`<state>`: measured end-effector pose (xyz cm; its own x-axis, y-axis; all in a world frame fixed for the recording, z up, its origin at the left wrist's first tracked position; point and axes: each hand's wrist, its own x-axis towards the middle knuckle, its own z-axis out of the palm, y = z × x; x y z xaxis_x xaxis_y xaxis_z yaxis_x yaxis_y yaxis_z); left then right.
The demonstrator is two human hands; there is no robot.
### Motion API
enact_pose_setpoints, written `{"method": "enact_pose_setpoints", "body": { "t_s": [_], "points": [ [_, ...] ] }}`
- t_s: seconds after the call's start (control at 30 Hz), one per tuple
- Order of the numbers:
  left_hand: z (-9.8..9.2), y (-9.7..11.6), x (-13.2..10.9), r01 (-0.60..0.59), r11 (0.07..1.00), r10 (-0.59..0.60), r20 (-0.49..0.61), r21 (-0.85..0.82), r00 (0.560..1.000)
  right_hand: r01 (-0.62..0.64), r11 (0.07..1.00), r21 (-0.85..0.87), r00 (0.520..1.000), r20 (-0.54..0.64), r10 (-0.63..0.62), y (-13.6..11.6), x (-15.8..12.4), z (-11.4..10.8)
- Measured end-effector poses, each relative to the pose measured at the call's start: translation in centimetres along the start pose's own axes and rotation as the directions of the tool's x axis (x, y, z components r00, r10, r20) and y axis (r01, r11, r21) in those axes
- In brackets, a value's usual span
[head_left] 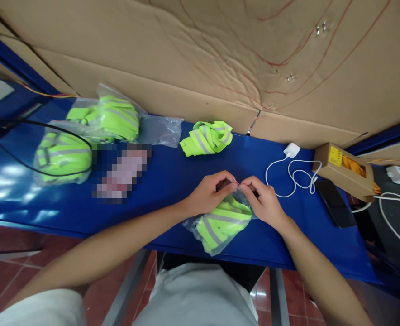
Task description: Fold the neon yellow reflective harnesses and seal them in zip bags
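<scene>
A clear plastic bag [195, 226] lies near the front edge of the blue table, holding a folded neon-yellow reflective strap [216, 226] with grey stripes. My left hand [211, 192] pinches the bag's top edge from the left. Close beside it, my right hand [263, 199] pinches the same edge, thumb and fingers pressed together. The two hands almost meet at the bag's mouth. Beyond them, a loose bundle of the same strap [207, 138] rests unbagged. Several bagged bundles [118, 117] sit at the back left, with a flat clear bag [161, 130] beside them.
Cardboard [152, 77] with red wires stands along the table's back. On the right are a white charger [291, 150] with its cable, a black phone [335, 203] and a brown box [344, 170]. A blurred-out item [123, 174] lies left; black cables [33, 122] cross there.
</scene>
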<state>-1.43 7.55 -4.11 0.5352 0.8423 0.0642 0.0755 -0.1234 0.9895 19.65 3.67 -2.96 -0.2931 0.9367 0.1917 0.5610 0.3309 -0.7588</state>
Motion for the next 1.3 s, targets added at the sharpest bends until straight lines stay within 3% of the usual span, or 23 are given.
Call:
{"method": "enact_pose_setpoints", "body": {
  "t_s": [0.17, 0.27, 0.57, 0.67, 0.8, 0.93, 1.03, 1.1, 1.13, 1.17, 1.3],
  "points": [
    [-0.4, -0.1, 0.4, 0.021, 0.99, -0.001, 0.138, -0.141, 0.99, -0.009, 0.999, -0.043, 0.992, -0.129, 0.003, 0.7, 0.0, -0.5],
    [-0.8, 0.2, 0.3, -0.021, 0.996, 0.039, 0.207, -0.088, 0.978, -0.063, 0.997, -0.05, 0.961, -0.272, 0.047, 1.2, 0.2, -0.9],
    [-1.7, -0.5, 1.1, -0.078, 0.986, 0.103, 0.17, -0.148, 0.98, -0.085, 0.995, -0.058, 0.946, -0.318, 0.062, 2.2, 1.0, -1.2],
    [-1.7, -1.0, 1.3, -0.097, 0.992, 0.109, 0.149, -0.084, 0.983, -0.098, 0.994, -0.056, 0.94, -0.334, 0.074, 2.5, 1.1, -1.2],
    [-2.1, -0.4, 1.1, -0.156, 0.988, 0.154, 0.114, 0.004, 0.981, -0.133, 0.991, -0.012, 0.892, -0.438, 0.114, 3.0, 1.2, -1.2],
    [-5.2, 2.1, 0.9, -0.276, 0.893, 0.307, -0.032, 0.356, 0.951, -0.143, 0.99, 0.021, 0.863, -0.488, 0.135, 3.5, 1.3, -1.3],
    [-10.3, 4.5, 0.3, -0.174, 0.724, 0.453, -0.269, 0.668, 0.85, -0.133, 0.991, -0.007, 0.874, -0.472, 0.114, 3.4, 1.1, -1.2],
    [-14.6, 5.9, -0.5, 0.062, 0.587, 0.496, -0.42, 0.807, 0.76, -0.118, 0.992, -0.039, 0.898, -0.431, 0.09, 2.9, 0.9, -0.9],
    [-16.9, 6.5, -0.9, 0.247, 0.531, 0.495, -0.533, 0.811, 0.686, -0.109, 0.993, -0.055, 0.912, -0.402, 0.078, 2.7, 0.8, -0.8],
    [-19.2, 7.0, -1.4, 0.339, 0.525, 0.497, -0.604, 0.781, 0.622, -0.098, 0.993, -0.07, 0.927, -0.37, 0.066, 2.4, 0.7, -0.6],
    [-27.3, 7.5, -2.9, 0.578, 0.546, 0.426, -0.795, 0.607, 0.431, -0.074, 0.99, -0.12, 0.963, -0.268, 0.04, 1.8, 0.6, 0.0]
  ]
}}
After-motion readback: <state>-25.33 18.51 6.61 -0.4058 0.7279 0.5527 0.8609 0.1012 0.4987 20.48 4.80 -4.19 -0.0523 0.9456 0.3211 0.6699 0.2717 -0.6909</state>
